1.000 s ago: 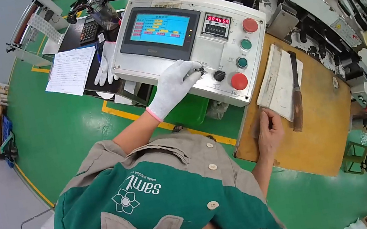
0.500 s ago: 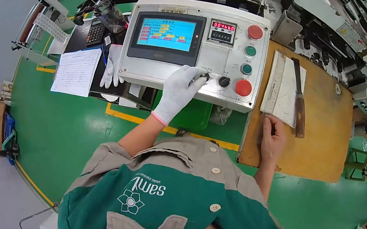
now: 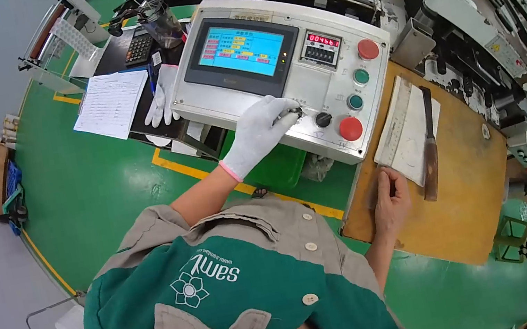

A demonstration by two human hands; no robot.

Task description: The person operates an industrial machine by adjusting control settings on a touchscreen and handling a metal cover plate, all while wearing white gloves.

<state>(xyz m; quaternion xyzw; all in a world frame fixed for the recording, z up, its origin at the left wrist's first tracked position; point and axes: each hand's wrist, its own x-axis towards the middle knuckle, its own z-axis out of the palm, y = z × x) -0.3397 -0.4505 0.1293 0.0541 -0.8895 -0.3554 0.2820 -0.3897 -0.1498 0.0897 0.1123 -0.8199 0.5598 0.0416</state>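
My left hand [image 3: 260,135], in a white glove, pinches a small dark knob [image 3: 297,113] on the lower edge of the control panel [image 3: 232,104]. Right of it on the panel are a black knob [image 3: 323,119], red buttons and green buttons. Above my hand the blue screen [image 3: 240,50] and the red-digit counter [image 3: 322,39] are lit. Bare and loosely curled, my right hand [image 3: 391,201] rests at the near end of a white pad [image 3: 417,130] on the wooden board [image 3: 470,198]. Whether its fingers hold anything is hidden. A knife [image 3: 429,149] lies on the pad.
Left of the panel are a written sheet [image 3: 110,105], a spare white glove [image 3: 161,98], a calculator [image 3: 138,47] and a clear jar [image 3: 163,28]. Machine parts run behind the panel and along the right. Below the panel is a green bin [image 3: 276,166].
The counter's last digits have changed, and small lights beside the screen are now lit. Both hands keep the same places; the view has shifted very slightly.
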